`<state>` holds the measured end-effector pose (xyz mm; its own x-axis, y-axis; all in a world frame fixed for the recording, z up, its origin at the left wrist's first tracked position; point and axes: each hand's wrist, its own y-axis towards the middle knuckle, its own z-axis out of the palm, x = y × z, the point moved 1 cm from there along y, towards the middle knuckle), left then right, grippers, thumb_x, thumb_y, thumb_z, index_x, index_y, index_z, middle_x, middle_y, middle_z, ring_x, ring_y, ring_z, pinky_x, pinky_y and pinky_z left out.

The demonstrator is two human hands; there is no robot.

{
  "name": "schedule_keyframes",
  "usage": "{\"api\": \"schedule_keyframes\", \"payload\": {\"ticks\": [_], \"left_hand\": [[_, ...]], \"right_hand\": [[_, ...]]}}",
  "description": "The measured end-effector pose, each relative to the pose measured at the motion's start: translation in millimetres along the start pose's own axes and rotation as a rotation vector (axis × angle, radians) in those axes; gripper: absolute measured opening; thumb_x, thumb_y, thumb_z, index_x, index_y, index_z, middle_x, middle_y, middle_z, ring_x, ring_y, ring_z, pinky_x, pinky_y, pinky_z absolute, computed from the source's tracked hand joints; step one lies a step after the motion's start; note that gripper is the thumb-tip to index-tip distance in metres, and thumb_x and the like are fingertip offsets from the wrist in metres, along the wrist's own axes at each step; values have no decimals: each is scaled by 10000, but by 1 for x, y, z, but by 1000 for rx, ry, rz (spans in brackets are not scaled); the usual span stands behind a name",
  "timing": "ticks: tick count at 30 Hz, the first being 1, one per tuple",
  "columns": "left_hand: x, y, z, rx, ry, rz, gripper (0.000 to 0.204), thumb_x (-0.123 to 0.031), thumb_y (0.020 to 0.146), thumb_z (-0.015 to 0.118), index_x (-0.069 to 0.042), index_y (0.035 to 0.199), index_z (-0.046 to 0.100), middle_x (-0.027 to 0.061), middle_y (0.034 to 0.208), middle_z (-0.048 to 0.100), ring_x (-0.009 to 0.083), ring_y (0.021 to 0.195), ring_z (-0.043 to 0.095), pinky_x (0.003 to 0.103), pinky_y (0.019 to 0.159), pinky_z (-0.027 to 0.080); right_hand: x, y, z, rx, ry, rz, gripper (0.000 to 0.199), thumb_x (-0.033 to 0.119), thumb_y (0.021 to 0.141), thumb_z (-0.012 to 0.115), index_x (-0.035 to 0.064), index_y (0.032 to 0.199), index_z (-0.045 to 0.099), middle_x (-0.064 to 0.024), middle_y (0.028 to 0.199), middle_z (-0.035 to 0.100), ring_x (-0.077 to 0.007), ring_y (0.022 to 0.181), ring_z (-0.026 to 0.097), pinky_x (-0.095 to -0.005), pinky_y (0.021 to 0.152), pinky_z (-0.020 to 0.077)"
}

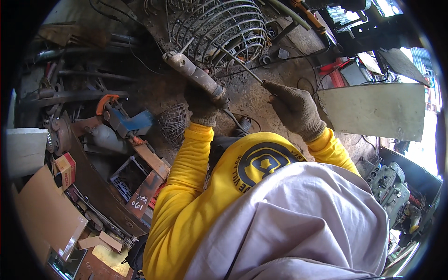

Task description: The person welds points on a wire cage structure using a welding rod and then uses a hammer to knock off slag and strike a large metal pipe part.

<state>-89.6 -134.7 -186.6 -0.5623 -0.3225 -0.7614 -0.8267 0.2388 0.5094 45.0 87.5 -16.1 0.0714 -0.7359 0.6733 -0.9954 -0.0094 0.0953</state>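
Note:
My left hand (pixel 201 106), in a dark knit glove, is closed around a worn grey cylindrical tool (pixel 186 67) with a cable leaving its near end. A short thin stub sticks out by the tool's far end; its exact kind is not clear. In my right hand (pixel 297 111), also gloved, the fingers pinch a thin metal rod (pixel 240 63) that slants away to the far left. The rod's tip lies in front of a round cage of bent metal bars (pixel 224 28), and I cannot tell whether they touch.
A small wire basket (pixel 172 123) stands on the dirty floor (pixel 275 60) left of my left forearm. Metal pipes (pixel 98 74) and a blue-and-orange machine (pixel 128 122) crowd the left. At right lie a pale flat board (pixel 373 111) and a greenish engine-like machine part (pixel 392 186).

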Motion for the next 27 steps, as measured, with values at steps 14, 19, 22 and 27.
{"api": "schedule_keyframes", "payload": {"ticks": [14,19,22,27], "left_hand": [[13,-1,-31,133,-1421,-619,334,-146,919,743,-1,1193,619,142,1120,670,283,957,691,443,919,586],[-2,-11,-59,248,-610,-343,339,-118,905,732,-11,1205,617,117,1111,673,214,980,681,347,889,577],[-12,-12,-69,300,-818,-503,343,-140,911,718,-16,1210,605,84,1087,671,178,963,673,316,860,569],[-10,-3,-74,333,-644,-463,452,-221,837,832,-40,1175,593,28,1011,655,131,892,638,301,812,551]], "right_hand": [[0,4,-6,-12,-15,31,372,108,900,683,106,1272,701,-193,936,738,-367,832,726,-407,721,583],[2,8,-14,30,-97,15,388,95,890,681,108,1277,703,-198,919,731,-368,828,723,-407,723,584],[0,7,-7,3,-52,25,391,82,886,681,98,1276,702,-204,911,724,-369,816,722,-409,716,581],[-2,4,-6,12,-51,24,407,7,887,652,39,1291,685,-204,903,717,-335,768,716,-366,712,557]]}}
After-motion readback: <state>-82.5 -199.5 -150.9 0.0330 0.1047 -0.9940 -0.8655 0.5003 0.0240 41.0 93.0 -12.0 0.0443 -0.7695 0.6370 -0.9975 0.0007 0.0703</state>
